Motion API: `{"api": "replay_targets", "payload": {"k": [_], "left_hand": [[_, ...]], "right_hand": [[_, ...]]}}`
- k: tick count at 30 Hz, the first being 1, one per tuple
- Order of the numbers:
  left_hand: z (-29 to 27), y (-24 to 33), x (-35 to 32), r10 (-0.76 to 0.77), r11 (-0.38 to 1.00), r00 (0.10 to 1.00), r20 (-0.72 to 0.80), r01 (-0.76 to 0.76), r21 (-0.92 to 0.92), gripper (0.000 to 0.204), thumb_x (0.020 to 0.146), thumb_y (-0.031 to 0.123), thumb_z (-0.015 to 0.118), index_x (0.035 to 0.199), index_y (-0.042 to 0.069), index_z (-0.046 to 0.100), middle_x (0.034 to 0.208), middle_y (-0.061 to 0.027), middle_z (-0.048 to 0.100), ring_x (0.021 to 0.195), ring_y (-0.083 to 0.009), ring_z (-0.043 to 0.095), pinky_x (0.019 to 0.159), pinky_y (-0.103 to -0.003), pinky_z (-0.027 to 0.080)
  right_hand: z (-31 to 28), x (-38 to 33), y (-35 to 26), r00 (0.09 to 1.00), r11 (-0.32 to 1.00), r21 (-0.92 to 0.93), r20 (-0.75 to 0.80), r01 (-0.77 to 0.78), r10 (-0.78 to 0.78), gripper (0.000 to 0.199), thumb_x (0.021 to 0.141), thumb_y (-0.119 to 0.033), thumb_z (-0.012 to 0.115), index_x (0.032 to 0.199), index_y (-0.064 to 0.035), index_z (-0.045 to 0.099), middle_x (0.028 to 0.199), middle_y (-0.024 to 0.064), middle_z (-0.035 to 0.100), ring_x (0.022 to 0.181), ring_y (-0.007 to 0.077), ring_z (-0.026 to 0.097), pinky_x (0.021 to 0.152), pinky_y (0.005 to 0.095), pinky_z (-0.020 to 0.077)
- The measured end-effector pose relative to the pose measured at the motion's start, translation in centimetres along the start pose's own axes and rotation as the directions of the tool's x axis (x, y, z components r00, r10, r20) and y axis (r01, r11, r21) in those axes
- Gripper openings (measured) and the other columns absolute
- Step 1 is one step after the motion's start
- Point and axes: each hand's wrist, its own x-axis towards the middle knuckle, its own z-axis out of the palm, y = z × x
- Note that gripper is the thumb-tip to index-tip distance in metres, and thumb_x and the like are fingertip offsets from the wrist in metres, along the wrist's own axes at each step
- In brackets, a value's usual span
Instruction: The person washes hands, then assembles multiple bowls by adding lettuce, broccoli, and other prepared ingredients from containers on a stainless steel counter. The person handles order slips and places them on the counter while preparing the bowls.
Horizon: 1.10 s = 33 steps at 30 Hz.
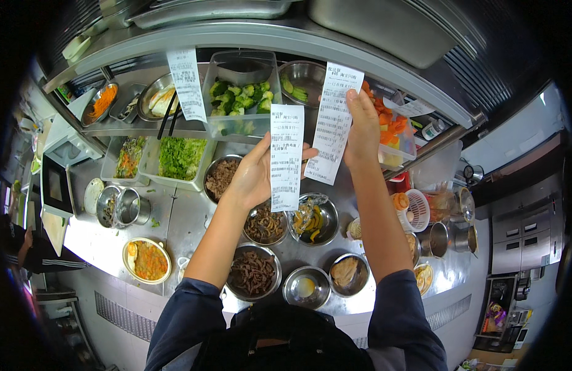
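My left hand (249,179) is closed on a long white paper receipt (287,157), which hangs upright in front of its fingers and hides most of them. A little higher and to the right, my right hand (363,130) grips a second receipt (333,123), its thumb on the paper near the upper right edge. Both slips are raised over the steel counter, side by side and slightly overlapping in height. Behind them on the shelf stand a clear tub of broccoli (242,96) and a steel bowl with green slices (298,86).
A third receipt (187,83) hangs from the shelf rail beside black chopsticks (169,114). Around the counter stand bowls of cooked meat (254,272), yellow strips (313,222), an egg (307,287), a dish of stew (151,263) and a tub of chopped greens (182,154). At left, another person's arm (27,241) shows.
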Motion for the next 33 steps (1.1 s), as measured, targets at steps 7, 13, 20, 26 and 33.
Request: {"api": "replay_targets", "payload": {"k": [7, 13, 20, 26, 33], "left_hand": [[-0.1, 0.4, 0.4, 0.024, 0.999, 1.0, 0.016, -0.025, 0.041, 0.066, 0.1, 0.049, 0.027, 0.128, -0.006, 0.049, 0.128, -0.0253, 0.055, 0.098, -0.0257, 0.063, 0.086, -0.036, 0.051], [0.4, 0.7, 0.9, 0.041, 0.998, 0.998, 0.057, -0.044, 0.04, 0.066, 0.1, 0.049, 0.027, 0.13, -0.006, 0.047, 0.128, -0.0251, 0.054, 0.099, -0.0264, 0.063, 0.087, -0.037, 0.051], [1.7, 1.3, 1.3, 0.067, 0.997, 0.993, 0.093, -0.071, 0.041, 0.065, 0.1, 0.049, 0.027, 0.128, -0.006, 0.049, 0.125, -0.0268, 0.056, 0.099, -0.0273, 0.063, 0.088, -0.037, 0.051], [1.7, 1.4, 1.3, 0.065, 0.996, 0.997, 0.046, -0.068, 0.062, 0.066, 0.1, 0.049, 0.026, 0.128, -0.006, 0.048, 0.127, -0.0256, 0.055, 0.105, -0.0295, 0.061, 0.094, -0.04, 0.048], [1.4, 1.7, 1.5, 0.052, 0.999, 0.997, 0.065, -0.053, 0.014, 0.067, 0.099, 0.05, 0.028, 0.131, -0.007, 0.045, 0.133, -0.0263, 0.049, 0.12, -0.0359, 0.052, 0.105, -0.047, 0.04]], "right_hand": [[0.0, 0.6, 0.3, 0.998, 0.999, 0.037, -0.055, -0.006, 0.008, 0.027, 0.097, -0.024, 0.051, 0.11, -0.0016, 0.058, 0.098, 0.012, 0.067, 0.082, 0.0149, 0.065, 0.071, 0.0282, 0.0529], [0.5, 0.7, -1.0, 0.991, 0.993, 0.118, -0.13, 0.003, 0.012, 0.022, 0.095, -0.019, 0.056, 0.105, -0.0008, 0.062, 0.095, 0.0036, 0.066, 0.082, 0.0095, 0.062, 0.072, 0.0242, 0.0494], [1.1, 0.9, -2.7, 0.974, 0.99, 0.135, -0.215, -0.048, 0.076, 0.024, 0.094, -0.018, 0.057, 0.107, 0.0013, 0.062, 0.096, 0.0057, 0.067, 0.081, 0.0137, 0.064, 0.07, 0.0269, 0.0518], [0.4, 0.9, -2.9, 0.993, 0.986, 0.152, -0.091, -0.064, 0.078, 0.026, 0.093, -0.018, 0.057, 0.11, 0.0015, 0.061, 0.098, 0.0062, 0.066, 0.086, 0.0135, 0.064, 0.074, 0.0278, 0.0511], [-0.4, 0.2, -2.3, 0.99, 0.99, -0.002, 0.025, -0.138, 0.138, 0.037, 0.094, -0.022, 0.051, 0.122, 0.0017, 0.053, 0.114, 0.0117, 0.063, 0.101, 0.0201, 0.061, 0.086, 0.0321, 0.0487]]}}
